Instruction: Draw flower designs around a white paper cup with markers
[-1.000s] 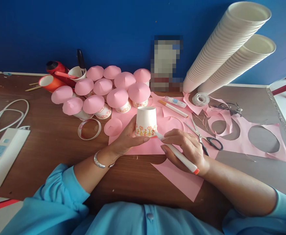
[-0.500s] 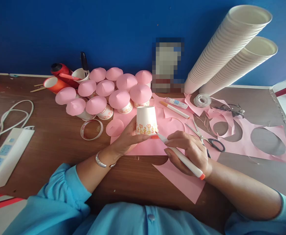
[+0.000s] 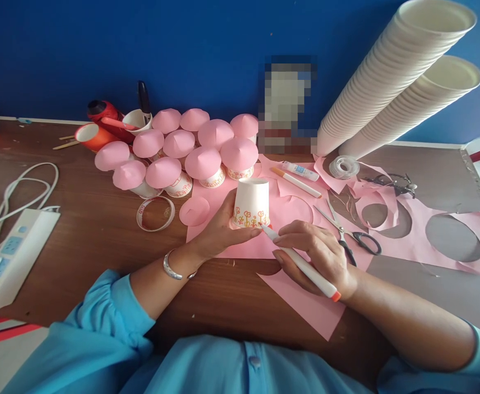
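Observation:
My left hand grips an upside-down white paper cup with small orange flowers drawn round its rim. My right hand is closed on a white marker with an orange cap end; its tip touches the cup's lower right edge. Both hands rest over pink paper sheets on the brown table.
Several cups topped with pink paper cones stand behind. Two long stacks of white cups lean at the back right. Scissors, a second marker, glue tube, tape roll, a cut cup rim ring and a power strip lie around.
The hands, cup and marker keep nearly the same pose; the marker tip stays at the cup's rim. The view has shifted slightly.

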Tool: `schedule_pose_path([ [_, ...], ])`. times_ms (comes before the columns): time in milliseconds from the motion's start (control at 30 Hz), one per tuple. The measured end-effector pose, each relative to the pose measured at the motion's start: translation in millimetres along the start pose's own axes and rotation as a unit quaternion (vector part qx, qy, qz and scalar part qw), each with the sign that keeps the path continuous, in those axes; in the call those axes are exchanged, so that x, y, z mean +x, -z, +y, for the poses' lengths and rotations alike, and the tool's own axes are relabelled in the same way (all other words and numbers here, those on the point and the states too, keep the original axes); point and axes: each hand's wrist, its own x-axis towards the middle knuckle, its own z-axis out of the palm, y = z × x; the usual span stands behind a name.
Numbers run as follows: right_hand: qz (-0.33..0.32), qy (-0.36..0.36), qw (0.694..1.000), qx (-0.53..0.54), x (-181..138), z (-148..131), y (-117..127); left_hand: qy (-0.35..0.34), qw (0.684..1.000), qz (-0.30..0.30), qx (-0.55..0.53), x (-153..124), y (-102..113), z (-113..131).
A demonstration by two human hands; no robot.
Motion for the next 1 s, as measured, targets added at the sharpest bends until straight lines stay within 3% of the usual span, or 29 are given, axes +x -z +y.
schedule_pose_path([
  [533, -0.013, -0.008, 1.0, -0.006, 0.1, 0.1, -0.9, -0.028, 0.994, -0.013, 0.101, 0.8, -2.7, 4.4],
  [1000, -0.017, -0.014, 1.0, -0.008, -0.2, 0.7, -1.6, -0.033, 0.993, -0.014, 0.109, 0.6, -2.2, 4.0],
])
